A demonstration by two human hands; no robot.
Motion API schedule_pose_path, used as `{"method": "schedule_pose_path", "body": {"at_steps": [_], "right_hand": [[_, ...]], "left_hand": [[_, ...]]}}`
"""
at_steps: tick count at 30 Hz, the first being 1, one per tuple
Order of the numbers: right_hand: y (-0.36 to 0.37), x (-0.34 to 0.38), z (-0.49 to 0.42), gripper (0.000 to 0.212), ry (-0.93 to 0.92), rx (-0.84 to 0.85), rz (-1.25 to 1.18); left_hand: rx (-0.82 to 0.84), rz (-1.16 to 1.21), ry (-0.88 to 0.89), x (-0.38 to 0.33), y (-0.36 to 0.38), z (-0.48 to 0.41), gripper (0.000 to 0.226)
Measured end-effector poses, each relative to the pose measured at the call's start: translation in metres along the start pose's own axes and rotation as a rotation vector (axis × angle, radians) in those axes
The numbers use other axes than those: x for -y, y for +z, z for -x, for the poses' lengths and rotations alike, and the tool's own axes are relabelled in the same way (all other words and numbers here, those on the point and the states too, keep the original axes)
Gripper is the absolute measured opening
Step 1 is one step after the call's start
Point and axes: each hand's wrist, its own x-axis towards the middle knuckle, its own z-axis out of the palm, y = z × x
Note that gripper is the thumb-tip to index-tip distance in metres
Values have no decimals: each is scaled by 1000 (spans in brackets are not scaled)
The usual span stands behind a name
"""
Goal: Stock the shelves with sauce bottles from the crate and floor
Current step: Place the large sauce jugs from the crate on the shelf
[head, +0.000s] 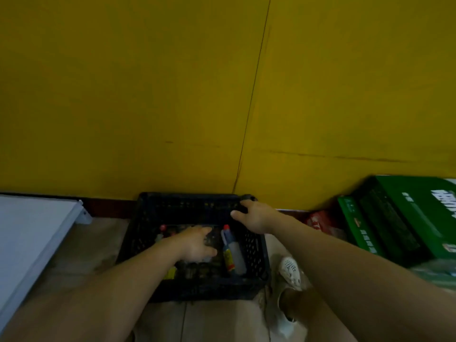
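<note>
Sauce bottle (pixel 233 253) with a red cap is lying on its side in the black crate (pixel 254 245), just to the right of my left hand (pixel 197 244) and below my right hand (pixel 254 217). Its long axis is running from near me toward the yellow wall (pixel 172 95), cap end pointing away and slightly left, label facing up. I am reaching my left hand down into the middle of the crate, fingers curled over something pale that I cannot make out, so I cannot tell whether it is truly gripping. Another red-capped bottle (pixel 161 233) is showing just left of that hand, mostly hidden. I am closing my right hand over the crate's far right corner rim, thumb inside and fingers wrapped over the edge. My white shoe (pixel 291 272) is standing beside the crate under my right forearm, and green boxes (pixel 399 218) are sitting further right. A white panel (pixel 37 230) is lying well to the left of my left arm.
</note>
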Motion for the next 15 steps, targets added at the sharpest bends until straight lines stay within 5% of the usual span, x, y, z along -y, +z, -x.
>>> {"method": "schedule_pose_path", "body": {"at_steps": [15], "right_hand": [[147, -64, -230, 69, 153, 245, -152]], "left_hand": [[228, 400, -166, 71, 89, -211, 76]]}}
